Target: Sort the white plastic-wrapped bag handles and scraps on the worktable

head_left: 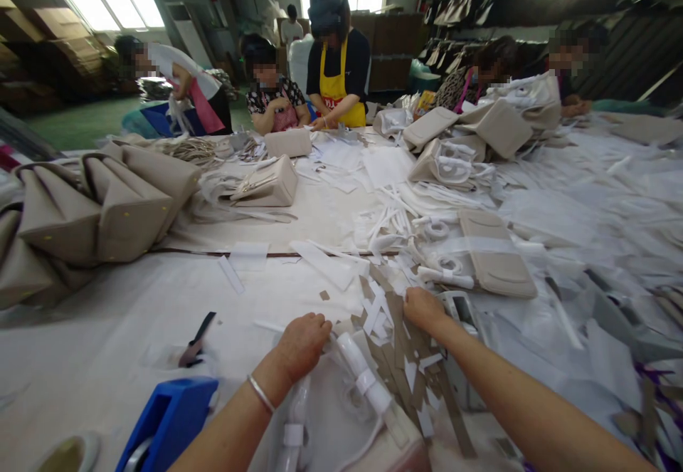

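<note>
Several people stand or sit at the far side of your long worktable [107, 315], which is covered in pale cloth and strewn with white paper strips; skylights brighten the dim hall behind them. Your left hand [303, 344], a thin metal bangle [261, 393] on its wrist, is curled into a loose fist on the plastic-wrapped handle [368, 381] of the bag [346, 422] right in front of you. Your right hand [424, 308] lies knuckles up on a heap of brown card strips [398, 347] just beside it; whether its fingers pinch anything you cannot tell. Smooth beige handbags [101, 208] slump in a row at your left. A blue tape dispenser [168, 422] and black snips [196, 342] lie near your left forearm.
</note>
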`<state>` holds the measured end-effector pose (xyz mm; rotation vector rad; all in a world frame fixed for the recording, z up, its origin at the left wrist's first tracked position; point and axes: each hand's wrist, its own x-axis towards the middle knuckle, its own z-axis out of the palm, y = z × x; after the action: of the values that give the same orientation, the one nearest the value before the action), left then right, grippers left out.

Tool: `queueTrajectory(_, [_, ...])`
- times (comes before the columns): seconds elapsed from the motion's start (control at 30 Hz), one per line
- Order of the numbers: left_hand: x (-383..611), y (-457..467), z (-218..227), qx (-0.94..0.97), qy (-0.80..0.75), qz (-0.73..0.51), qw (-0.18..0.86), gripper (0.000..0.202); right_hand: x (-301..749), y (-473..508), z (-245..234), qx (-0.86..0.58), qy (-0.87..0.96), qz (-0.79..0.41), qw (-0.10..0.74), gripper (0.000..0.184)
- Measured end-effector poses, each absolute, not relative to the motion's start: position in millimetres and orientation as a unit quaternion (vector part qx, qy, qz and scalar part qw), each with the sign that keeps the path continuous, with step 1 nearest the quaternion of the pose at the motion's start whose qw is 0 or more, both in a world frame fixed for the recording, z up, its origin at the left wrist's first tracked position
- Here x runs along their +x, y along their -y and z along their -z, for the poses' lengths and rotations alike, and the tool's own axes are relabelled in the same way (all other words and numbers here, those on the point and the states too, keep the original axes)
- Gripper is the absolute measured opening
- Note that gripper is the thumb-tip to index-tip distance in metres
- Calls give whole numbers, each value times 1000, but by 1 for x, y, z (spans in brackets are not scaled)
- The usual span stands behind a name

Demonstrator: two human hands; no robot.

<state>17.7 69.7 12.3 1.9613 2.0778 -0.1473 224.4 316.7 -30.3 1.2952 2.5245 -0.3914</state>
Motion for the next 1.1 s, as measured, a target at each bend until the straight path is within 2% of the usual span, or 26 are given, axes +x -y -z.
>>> queueTrajectory(0.1, [18, -71, -12, 676, -721, 50, 141, 20, 229, -318, 29, 442, -876, 138, 132, 24])
queueTrajectory(0.4, [19, -70, -14, 674, -721, 71, 143, 24, 225, -308, 48, 431, -870, 185, 148, 13])
queueTrajectory(0.57, [19, -70, -12, 671, -725, 65, 140, 18, 233, -306, 46, 433, -872, 173, 148, 26])
queueTrajectory(0.7, [19, -69, -10, 675, -724, 58, 133, 15, 232, -305, 44, 442, -867, 170, 154, 15])
queueTrajectory(0.9, [18, -68, -8, 674, -724, 54, 132, 15, 231, -295, 35, 425, -881, 161, 129, 9])
queueTrajectory(1.03, [18, -68, -8, 673, -725, 53, 137, 17, 239, -294, 23, 435, -883, 137, 110, 18])
queueTrajectory(1.1, [18, -69, -9, 671, -726, 55, 140, 19, 242, -297, 18, 432, -882, 144, 126, 21])
